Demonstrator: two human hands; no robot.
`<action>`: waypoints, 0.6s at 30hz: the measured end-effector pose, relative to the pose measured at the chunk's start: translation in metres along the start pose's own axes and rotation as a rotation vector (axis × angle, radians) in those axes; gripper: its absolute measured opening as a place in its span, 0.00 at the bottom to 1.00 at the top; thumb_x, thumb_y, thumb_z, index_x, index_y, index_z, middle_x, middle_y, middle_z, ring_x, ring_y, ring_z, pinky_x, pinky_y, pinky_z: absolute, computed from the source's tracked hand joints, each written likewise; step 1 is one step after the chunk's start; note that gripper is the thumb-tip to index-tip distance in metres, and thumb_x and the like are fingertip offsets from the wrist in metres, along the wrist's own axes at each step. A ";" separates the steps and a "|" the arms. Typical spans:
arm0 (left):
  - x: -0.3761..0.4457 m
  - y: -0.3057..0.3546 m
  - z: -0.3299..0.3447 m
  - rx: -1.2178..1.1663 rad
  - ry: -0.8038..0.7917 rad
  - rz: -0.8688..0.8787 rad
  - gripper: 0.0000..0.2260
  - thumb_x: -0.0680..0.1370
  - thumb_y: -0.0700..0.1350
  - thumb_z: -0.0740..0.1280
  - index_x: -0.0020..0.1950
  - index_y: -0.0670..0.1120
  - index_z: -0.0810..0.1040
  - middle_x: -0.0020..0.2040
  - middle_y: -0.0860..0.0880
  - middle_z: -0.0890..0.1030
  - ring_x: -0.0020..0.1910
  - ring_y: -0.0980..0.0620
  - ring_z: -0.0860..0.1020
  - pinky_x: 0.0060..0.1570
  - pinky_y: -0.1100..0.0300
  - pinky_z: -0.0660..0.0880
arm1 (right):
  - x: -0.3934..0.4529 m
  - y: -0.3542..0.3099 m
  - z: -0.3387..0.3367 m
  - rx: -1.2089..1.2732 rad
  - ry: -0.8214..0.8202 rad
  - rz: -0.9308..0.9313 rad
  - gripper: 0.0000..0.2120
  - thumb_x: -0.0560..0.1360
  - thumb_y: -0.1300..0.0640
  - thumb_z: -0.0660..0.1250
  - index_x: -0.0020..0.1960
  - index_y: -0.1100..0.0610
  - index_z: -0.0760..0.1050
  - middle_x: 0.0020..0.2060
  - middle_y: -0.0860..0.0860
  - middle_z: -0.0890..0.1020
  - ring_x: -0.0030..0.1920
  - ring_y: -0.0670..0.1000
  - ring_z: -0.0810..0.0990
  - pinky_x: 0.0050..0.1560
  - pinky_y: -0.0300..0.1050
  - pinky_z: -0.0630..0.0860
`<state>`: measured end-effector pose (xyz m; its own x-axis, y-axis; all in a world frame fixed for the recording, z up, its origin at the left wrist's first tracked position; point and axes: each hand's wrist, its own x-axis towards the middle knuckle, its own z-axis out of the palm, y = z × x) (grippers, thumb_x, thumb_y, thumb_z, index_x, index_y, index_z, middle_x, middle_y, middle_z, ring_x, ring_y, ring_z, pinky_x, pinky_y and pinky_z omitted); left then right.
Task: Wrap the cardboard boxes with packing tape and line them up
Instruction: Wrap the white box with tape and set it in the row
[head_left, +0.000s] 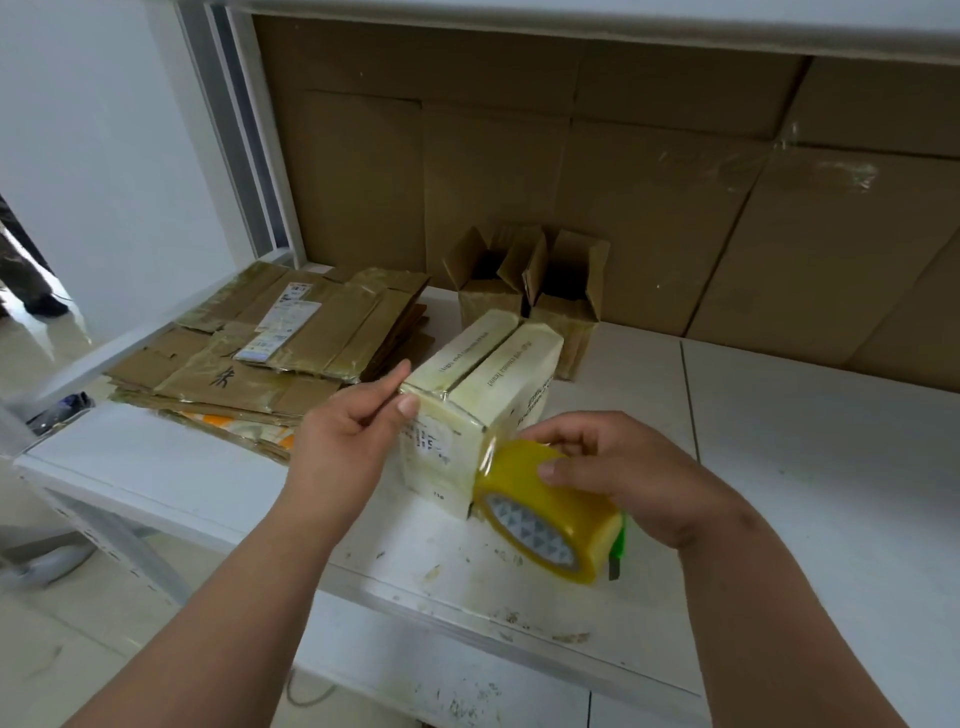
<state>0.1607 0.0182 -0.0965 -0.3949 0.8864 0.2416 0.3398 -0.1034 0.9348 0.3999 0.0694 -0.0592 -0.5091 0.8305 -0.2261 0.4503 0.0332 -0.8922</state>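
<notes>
- Both hands work one carton at a white table (779, 415): the left hand (345, 439) pinches the top near corner of the taped box (478, 395) between thumb and forefinger, while the right hand (631, 478) clamps over a yellow tape roll (550, 514) pressed against the box's near right edge.
- Clear tape stretches from the roll onto that edge; something green, seemingly a cutter (618, 545), shows behind the roll.
- Behind the box stand two open boxes (524, 291), flaps up, near a stack of flattened cartons (270, 353) at the left.
- Judged from this view, the wrap goes best with the tape kept taut and level, the left hand steadying or turning the box so each band lies flat, without wrinkles.
</notes>
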 end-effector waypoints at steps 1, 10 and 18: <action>0.004 -0.001 -0.002 -0.049 -0.015 -0.036 0.14 0.79 0.47 0.69 0.62 0.61 0.79 0.56 0.62 0.82 0.59 0.66 0.77 0.64 0.64 0.72 | 0.000 0.002 0.007 0.048 -0.015 -0.008 0.22 0.68 0.51 0.74 0.61 0.50 0.80 0.53 0.50 0.85 0.54 0.50 0.84 0.61 0.53 0.79; 0.021 0.014 0.015 -0.003 -0.345 -0.174 0.32 0.81 0.59 0.59 0.81 0.59 0.47 0.73 0.64 0.60 0.73 0.60 0.60 0.71 0.59 0.58 | 0.008 0.015 0.057 0.354 0.141 -0.006 0.20 0.73 0.57 0.75 0.64 0.53 0.77 0.54 0.50 0.85 0.56 0.48 0.83 0.63 0.51 0.77; 0.017 0.014 0.018 0.007 -0.411 -0.145 0.40 0.78 0.61 0.61 0.80 0.57 0.37 0.78 0.58 0.59 0.69 0.63 0.61 0.63 0.66 0.60 | -0.003 0.026 0.064 0.370 0.045 -0.106 0.25 0.69 0.51 0.77 0.65 0.44 0.76 0.56 0.59 0.83 0.60 0.57 0.81 0.67 0.59 0.73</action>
<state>0.1739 0.0399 -0.0837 -0.0672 0.9976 -0.0167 0.3125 0.0370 0.9492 0.3664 0.0325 -0.1070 -0.5021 0.8572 -0.1145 0.0973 -0.0756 -0.9924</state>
